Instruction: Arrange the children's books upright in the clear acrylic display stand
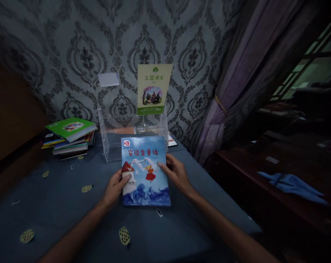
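I hold a blue picture book with red Chinese lettering and a wave drawing, face up, just above the blue tablecloth. My left hand grips its left edge with the thumb on the cover. My right hand grips its right edge the same way. Just beyond the book stands a clear acrylic rack. A green-and-cream book stands upright in the rack against the wall.
A stack of books topped by a green one lies at the back left. Small round patterned discs dot the cloth. A dark wooden bench with a blue cloth is at the right, beside a purple curtain.
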The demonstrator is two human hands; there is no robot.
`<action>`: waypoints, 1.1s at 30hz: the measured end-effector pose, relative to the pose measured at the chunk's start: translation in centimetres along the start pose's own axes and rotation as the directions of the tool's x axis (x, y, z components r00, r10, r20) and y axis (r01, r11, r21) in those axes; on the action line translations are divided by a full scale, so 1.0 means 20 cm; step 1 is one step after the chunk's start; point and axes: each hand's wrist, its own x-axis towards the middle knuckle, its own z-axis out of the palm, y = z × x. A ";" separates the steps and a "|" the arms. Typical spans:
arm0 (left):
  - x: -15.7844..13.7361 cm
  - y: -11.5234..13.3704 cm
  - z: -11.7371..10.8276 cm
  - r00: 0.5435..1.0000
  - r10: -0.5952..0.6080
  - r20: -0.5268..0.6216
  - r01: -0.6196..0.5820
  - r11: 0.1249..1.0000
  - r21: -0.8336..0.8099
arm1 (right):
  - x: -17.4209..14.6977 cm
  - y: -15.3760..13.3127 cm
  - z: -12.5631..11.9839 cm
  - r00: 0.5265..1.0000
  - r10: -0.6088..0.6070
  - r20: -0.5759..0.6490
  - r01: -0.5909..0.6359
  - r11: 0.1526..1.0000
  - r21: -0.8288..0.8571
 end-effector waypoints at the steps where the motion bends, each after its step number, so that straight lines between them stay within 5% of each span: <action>1: 0.00 -0.02 0.01 1.000 -0.025 0.003 0.025 0.999 -0.025 | 0.00 0.03 0.00 0.999 0.040 0.008 -0.040 0.999 0.030; 5: -0.04 -0.10 0.00 0.989 -0.144 0.031 0.142 0.988 0.055 | 0.00 0.17 0.00 0.988 0.145 0.046 -0.142 0.988 -0.057; 8: -0.07 -0.10 -0.05 0.945 -0.319 0.075 0.269 0.886 0.378 | -0.02 0.28 0.01 0.976 0.192 0.098 -0.159 0.949 -0.273; 10: -0.08 -0.06 -0.08 0.946 -0.320 0.046 0.211 0.722 0.659 | -0.05 0.30 0.01 0.972 0.205 0.111 -0.132 0.878 -0.460; 12: -0.07 0.01 -0.10 0.983 -0.180 0.032 0.058 0.473 0.879 | -0.08 0.29 0.01 0.969 0.223 0.103 -0.109 0.765 -0.635; 15: -0.01 0.08 -0.10 0.996 -0.005 0.089 -0.088 0.094 0.992 | -0.09 0.24 0.01 0.968 0.239 0.082 -0.083 0.609 -0.789; 17: 0.05 0.08 -0.09 0.988 0.063 0.141 -0.140 -0.015 0.990 | -0.09 0.20 0.03 0.978 0.184 0.093 -0.027 0.561 -0.827; 20: 0.15 -0.01 -0.11 0.963 0.161 0.216 -0.214 -0.034 0.976 | -0.04 0.17 0.14 0.967 0.041 0.252 0.177 0.605 -0.776; 24: 0.21 -0.18 -0.19 0.952 0.168 0.255 -0.263 0.029 0.964 | 0.04 0.16 0.35 0.841 -0.043 0.539 0.409 0.703 -0.582; 27: 0.21 -0.24 -0.25 0.938 0.187 0.293 -0.310 0.070 0.948 | 0.09 0.17 0.45 0.793 0.010 0.609 0.409 0.733 -0.544; 33: 0.22 -0.23 -0.26 0.939 0.199 0.282 -0.292 0.024 0.956 | 0.13 0.21 0.43 0.791 0.057 0.609 0.395 0.713 -0.579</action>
